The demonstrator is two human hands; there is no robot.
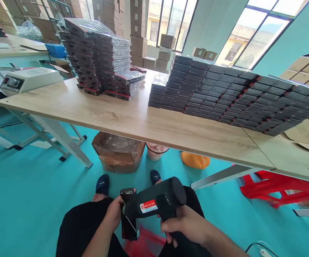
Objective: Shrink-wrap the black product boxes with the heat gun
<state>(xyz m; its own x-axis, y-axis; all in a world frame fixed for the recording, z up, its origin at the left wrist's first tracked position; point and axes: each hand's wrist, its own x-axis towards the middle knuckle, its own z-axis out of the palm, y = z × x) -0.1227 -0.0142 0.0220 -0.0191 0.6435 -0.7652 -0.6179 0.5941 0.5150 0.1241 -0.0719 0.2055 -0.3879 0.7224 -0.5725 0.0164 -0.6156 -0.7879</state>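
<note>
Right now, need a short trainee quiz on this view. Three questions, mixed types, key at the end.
1. What grips the handle of the black gun-shaped tool?
A) Only the left hand
B) Only the right hand
C) Both hands

2. True or false: the cardboard carton stands on the floor, to the left of the small bin.

3. Fill in: from this camera, the tool hides part of the black ____ that the left hand holds.

Key: 1 B; 2 true; 3 box.
</note>
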